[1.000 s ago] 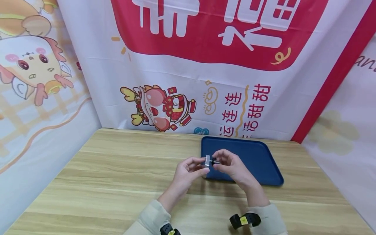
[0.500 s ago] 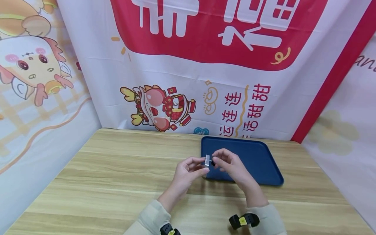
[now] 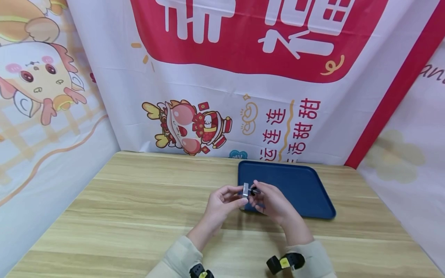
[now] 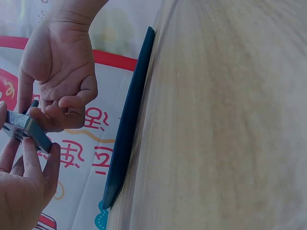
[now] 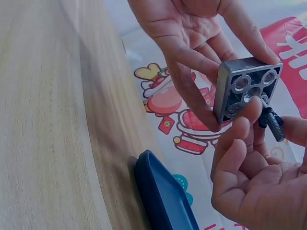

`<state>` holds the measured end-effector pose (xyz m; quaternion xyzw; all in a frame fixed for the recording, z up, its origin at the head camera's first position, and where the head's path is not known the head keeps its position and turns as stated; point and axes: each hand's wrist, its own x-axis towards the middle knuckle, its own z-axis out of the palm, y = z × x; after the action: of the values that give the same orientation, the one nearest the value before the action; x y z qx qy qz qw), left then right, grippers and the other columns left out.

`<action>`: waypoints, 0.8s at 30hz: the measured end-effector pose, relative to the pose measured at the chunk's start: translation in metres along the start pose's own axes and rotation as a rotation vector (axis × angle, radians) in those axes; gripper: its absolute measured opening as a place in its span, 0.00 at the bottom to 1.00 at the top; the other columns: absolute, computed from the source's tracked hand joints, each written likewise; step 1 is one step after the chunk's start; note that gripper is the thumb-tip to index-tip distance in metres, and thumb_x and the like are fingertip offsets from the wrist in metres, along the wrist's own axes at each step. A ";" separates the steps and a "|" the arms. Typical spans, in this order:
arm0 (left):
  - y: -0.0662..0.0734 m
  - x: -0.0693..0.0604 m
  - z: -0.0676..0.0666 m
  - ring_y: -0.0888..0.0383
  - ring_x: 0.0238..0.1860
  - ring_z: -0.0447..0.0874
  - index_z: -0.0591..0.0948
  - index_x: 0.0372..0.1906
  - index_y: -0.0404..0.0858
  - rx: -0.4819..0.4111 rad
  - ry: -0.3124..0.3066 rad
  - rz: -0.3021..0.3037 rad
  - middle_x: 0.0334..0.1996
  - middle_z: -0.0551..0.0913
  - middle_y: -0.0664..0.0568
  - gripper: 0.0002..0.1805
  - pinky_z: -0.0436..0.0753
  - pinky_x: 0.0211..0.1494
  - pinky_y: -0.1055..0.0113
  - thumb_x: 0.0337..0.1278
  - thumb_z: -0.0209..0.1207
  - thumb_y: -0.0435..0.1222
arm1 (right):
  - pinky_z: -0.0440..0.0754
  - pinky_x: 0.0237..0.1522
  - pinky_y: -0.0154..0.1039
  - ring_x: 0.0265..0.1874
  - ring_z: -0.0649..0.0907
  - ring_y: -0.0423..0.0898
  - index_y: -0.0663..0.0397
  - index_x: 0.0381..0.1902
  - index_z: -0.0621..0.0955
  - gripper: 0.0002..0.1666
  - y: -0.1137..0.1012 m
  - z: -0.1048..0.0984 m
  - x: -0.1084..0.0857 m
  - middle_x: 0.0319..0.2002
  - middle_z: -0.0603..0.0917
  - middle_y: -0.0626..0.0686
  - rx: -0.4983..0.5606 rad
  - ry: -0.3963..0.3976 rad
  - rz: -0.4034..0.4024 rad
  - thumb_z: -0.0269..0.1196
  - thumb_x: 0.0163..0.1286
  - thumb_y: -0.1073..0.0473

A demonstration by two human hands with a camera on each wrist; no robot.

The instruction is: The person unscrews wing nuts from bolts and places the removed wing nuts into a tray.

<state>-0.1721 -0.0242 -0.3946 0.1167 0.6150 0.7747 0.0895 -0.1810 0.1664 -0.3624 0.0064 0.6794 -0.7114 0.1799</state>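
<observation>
You've got a squarish silver metal block (image 5: 245, 92) tilted in midair, round holes in its recessed face, and your threaded bolt (image 5: 275, 128) pokes outward there, black piece (image 5: 263, 120) on it.

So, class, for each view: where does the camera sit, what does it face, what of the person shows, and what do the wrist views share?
Head: on the head, facing forward and down at the table and blue tray; left hand, right hand and sleeves show.
Left wrist: on the left wrist, facing the metal block that hand pinches; both hands show.
Right wrist: on the right wrist, facing the block's recessed side and threaded bolt; both hands show.
Both wrist views share the hands, block and tray.
</observation>
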 end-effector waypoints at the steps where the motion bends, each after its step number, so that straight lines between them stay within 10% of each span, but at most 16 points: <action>1: 0.000 0.000 0.000 0.51 0.56 0.83 0.81 0.56 0.37 -0.001 -0.001 0.000 0.58 0.84 0.47 0.22 0.86 0.56 0.64 0.56 0.70 0.35 | 0.75 0.42 0.36 0.33 0.79 0.43 0.50 0.42 0.76 0.19 0.000 0.000 0.000 0.29 0.81 0.46 0.011 -0.006 0.001 0.49 0.79 0.42; 24: -0.001 0.001 -0.001 0.54 0.55 0.83 0.80 0.56 0.34 0.009 -0.008 0.003 0.59 0.84 0.45 0.22 0.85 0.56 0.65 0.57 0.69 0.35 | 0.77 0.56 0.47 0.40 0.81 0.45 0.53 0.48 0.76 0.09 0.003 -0.018 0.002 0.37 0.80 0.46 -0.091 -0.082 -0.142 0.62 0.71 0.62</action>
<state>-0.1729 -0.0243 -0.3955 0.1214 0.6181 0.7714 0.0903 -0.1867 0.1836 -0.3677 -0.0790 0.7018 -0.6904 0.1567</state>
